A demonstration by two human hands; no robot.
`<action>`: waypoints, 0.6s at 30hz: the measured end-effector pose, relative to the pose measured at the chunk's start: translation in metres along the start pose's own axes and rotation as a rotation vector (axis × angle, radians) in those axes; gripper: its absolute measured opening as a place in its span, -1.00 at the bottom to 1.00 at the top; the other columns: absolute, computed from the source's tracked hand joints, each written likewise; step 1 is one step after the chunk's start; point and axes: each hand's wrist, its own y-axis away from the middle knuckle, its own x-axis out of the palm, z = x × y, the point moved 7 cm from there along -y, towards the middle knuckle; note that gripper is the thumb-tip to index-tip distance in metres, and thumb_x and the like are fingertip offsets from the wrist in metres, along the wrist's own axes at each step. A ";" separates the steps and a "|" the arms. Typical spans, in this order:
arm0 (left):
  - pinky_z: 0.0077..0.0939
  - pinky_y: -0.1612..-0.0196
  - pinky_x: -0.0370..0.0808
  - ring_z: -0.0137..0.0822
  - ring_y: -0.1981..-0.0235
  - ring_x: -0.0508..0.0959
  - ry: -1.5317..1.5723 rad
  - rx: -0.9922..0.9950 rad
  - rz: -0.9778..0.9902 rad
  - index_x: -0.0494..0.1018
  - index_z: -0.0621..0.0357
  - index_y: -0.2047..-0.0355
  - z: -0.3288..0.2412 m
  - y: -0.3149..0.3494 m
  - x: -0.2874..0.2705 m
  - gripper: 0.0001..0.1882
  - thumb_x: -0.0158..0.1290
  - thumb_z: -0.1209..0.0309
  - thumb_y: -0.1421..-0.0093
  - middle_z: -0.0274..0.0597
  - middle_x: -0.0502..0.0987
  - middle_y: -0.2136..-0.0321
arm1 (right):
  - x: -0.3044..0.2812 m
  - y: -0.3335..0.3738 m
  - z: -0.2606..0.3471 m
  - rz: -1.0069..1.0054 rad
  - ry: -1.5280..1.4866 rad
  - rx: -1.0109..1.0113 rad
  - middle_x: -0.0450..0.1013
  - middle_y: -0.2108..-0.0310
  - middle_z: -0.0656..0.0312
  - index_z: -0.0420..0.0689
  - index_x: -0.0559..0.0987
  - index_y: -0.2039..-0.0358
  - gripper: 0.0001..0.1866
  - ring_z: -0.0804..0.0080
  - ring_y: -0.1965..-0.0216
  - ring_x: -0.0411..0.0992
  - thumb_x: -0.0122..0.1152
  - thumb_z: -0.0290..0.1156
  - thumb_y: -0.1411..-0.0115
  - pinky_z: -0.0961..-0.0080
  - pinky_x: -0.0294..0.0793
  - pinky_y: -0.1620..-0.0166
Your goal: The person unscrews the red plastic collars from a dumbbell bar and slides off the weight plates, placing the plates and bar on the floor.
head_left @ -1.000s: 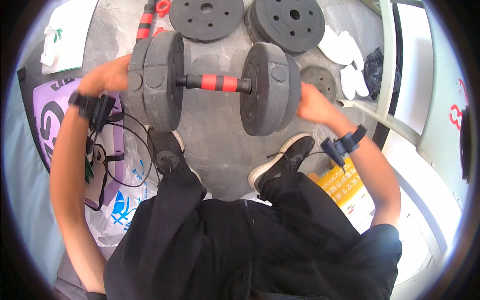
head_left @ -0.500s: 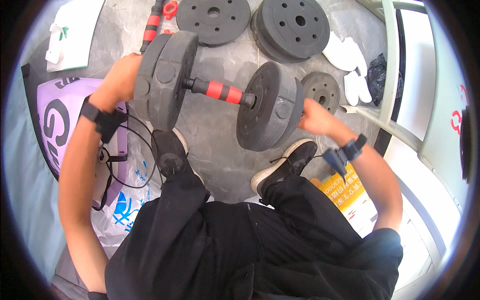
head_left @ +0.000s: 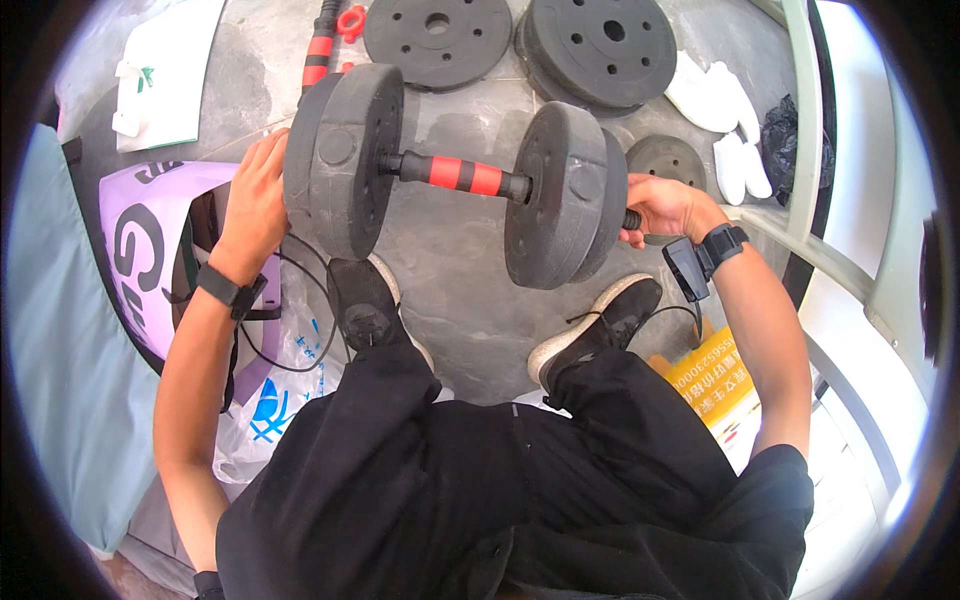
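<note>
A dumbbell (head_left: 463, 174) with a red-and-black grip and black plates on both ends lies across in front of me, above my shoes. My left hand (head_left: 257, 205) is pressed to the outer side of the left plates (head_left: 335, 160), its fingers pointing away; its fingertips are partly hidden behind the plate. At the other end, my right hand (head_left: 668, 208) has its fingers curled around the bar's threaded end (head_left: 632, 220), which sticks out past the right plates (head_left: 560, 195). A wrist device sits on each forearm.
Beyond the dumbbell lie loose black plates (head_left: 437, 50), a thicker plate stack (head_left: 600, 50), a small plate (head_left: 665, 160), another red-and-black bar (head_left: 318, 55) and a red collar (head_left: 351, 24). White gloves (head_left: 712, 95) and a metal frame (head_left: 802, 120) are right; a purple bag (head_left: 150, 240) is left.
The dumbbell has shifted slightly right in the picture and its right end has risen a little. My right hand has turned, and the threaded bar end now shows beside its fingers.
</note>
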 end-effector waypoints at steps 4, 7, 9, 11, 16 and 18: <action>-0.20 0.10 0.49 0.08 0.13 0.52 0.140 -0.083 0.178 0.46 0.29 0.06 0.023 -0.003 0.008 -0.56 0.10 0.49 0.01 0.03 0.53 0.22 | 0.012 0.000 0.000 -0.226 0.199 -0.201 0.55 0.40 0.08 -0.30 0.54 0.25 -0.76 0.35 0.38 0.52 0.23 -0.41 -0.12 0.46 0.50 0.26; -0.23 0.26 0.53 0.02 0.34 0.60 0.419 -0.049 0.323 0.49 0.25 0.08 0.047 -0.012 0.023 -0.59 0.13 0.47 -0.01 -0.03 0.60 0.36 | 0.037 0.016 0.025 -0.618 0.841 -0.514 0.54 0.39 0.03 -0.34 0.53 0.19 -0.65 0.26 0.33 0.53 0.29 -0.43 -0.01 0.34 0.48 0.21; -0.33 0.30 0.55 -0.19 0.33 0.60 0.738 -0.273 0.618 0.47 0.28 0.04 0.061 -0.006 0.046 -0.55 0.14 0.50 0.01 -0.09 0.61 0.32 | 0.045 0.019 0.023 -0.727 0.889 -0.489 0.51 0.36 -0.03 -0.34 0.49 0.15 -0.58 0.15 0.30 0.53 0.31 -0.46 0.06 0.26 0.46 0.17; -0.44 0.32 0.56 -0.37 0.29 0.59 0.900 -0.467 0.860 0.44 0.28 -0.03 0.068 0.012 0.059 -0.47 0.16 0.54 0.02 -0.14 0.60 0.23 | 0.049 0.025 0.029 -0.908 1.022 -0.571 0.51 0.33 -0.06 -0.31 0.47 0.12 -0.55 0.12 0.30 0.51 0.31 -0.46 0.06 0.29 0.45 0.17; -0.44 0.09 0.56 -0.34 0.00 0.48 1.490 -0.771 0.504 0.22 0.21 -0.25 0.068 0.034 0.051 -0.22 0.23 0.58 0.02 -0.16 0.42 -0.08 | 0.022 0.033 0.033 -0.900 0.806 -0.615 0.55 0.28 0.02 -0.24 0.48 0.12 -0.57 0.21 0.23 0.53 0.37 -0.41 0.02 0.38 0.47 0.10; -0.50 0.22 0.59 -0.40 0.18 0.57 1.517 -0.868 0.248 0.26 0.25 -0.19 0.061 0.043 0.041 -0.38 0.22 0.44 -0.14 -0.11 0.52 0.10 | 0.019 0.035 0.037 -0.903 0.819 -0.589 0.55 0.28 0.03 -0.25 0.49 0.12 -0.58 0.24 0.24 0.53 0.37 -0.41 0.01 0.39 0.47 0.10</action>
